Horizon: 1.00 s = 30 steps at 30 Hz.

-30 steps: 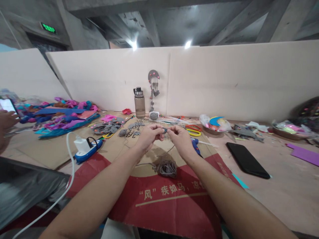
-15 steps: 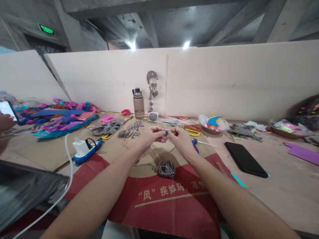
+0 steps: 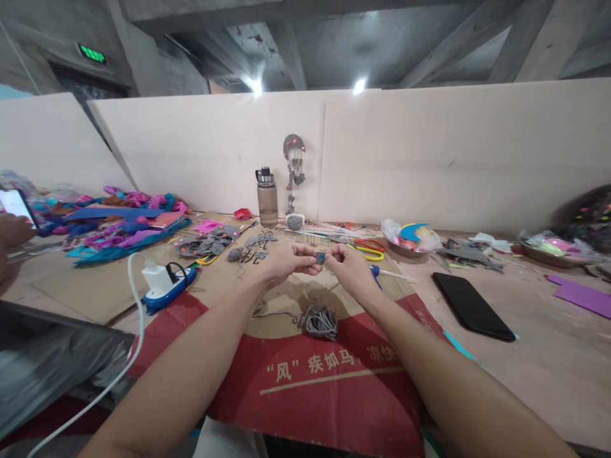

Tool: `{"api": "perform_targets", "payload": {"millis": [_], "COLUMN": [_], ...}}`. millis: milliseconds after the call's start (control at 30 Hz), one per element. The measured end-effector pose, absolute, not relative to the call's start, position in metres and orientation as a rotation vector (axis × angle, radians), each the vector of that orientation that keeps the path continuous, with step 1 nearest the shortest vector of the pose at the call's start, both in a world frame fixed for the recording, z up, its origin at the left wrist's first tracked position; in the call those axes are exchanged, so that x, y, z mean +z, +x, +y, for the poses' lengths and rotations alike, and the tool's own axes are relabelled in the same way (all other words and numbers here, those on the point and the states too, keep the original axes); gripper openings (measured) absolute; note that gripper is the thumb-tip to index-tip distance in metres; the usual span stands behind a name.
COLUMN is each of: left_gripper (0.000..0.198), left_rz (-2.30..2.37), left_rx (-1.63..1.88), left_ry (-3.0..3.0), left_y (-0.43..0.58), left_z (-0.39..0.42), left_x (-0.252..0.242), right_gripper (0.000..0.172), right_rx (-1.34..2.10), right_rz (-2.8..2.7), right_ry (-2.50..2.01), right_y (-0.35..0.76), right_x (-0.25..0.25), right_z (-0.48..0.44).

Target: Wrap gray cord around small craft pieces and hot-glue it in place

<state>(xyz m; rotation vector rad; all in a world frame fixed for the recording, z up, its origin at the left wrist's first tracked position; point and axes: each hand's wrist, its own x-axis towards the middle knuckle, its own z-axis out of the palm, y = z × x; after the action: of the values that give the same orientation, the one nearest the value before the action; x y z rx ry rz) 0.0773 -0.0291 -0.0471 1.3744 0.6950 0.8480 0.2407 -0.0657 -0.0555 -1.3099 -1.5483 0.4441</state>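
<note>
Between the fingertips of both hands is a small blue-grey piece (image 3: 320,257), too small to make out fully. My left hand (image 3: 292,262) is closed in a pinch on its left side. My right hand (image 3: 347,262) pinches it from the right, fingers bent inward. Below the hands, a loose bundle of grey yarn (image 3: 321,323) lies on the red and tan cardboard (image 3: 305,407). A strand of yarn runs from the bundle up toward my right hand.
Behind the hands are yellow-handled scissors (image 3: 370,253), a water bottle (image 3: 266,198) and a grey moon-shaped hanging ornament (image 3: 294,149). A black phone (image 3: 472,306) lies right; a blue power strip (image 3: 169,289) with a white cable is left. Another person's hand (image 3: 14,232) holds a phone at far left.
My hands have shifted apart very slightly, and more of the small blue-grey piece shows between the fingertips. The view has moved a touch; the yarn bundle lies as before.
</note>
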Motion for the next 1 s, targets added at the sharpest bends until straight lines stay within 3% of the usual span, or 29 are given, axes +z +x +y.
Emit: {"api": "perform_targets", "payload": {"millis": [167, 333, 633, 1000], "left_gripper": [0.037, 0.019, 0.013, 0.020], "left_rz": [0.719, 0.865, 0.941, 0.803], "left_rx": [0.827, 0.912, 0.998, 0.872], "left_ry": [1.488, 1.755, 1.660, 1.720], "left_y": [0.076, 0.082, 0.080, 0.078], "left_z": [-0.034, -0.038, -0.034, -0.030], "left_x": [-0.044, -0.046, -0.044, -0.052], "right_gripper": [0.010, 0.007, 0.019, 0.009], "right_rx": [0.367, 0.171, 0.418, 0.395], "right_rz": [-1.627, -1.764, -1.690, -1.653], "right_ry": [-1.347, -1.323, -1.202, -1.282], "right_y": [0.244, 0.241, 0.241, 0.242], "right_x": [-0.054, -0.057, -0.067, -0.062], "right_z": [-0.068, -0.070, -0.065, -0.067]}}
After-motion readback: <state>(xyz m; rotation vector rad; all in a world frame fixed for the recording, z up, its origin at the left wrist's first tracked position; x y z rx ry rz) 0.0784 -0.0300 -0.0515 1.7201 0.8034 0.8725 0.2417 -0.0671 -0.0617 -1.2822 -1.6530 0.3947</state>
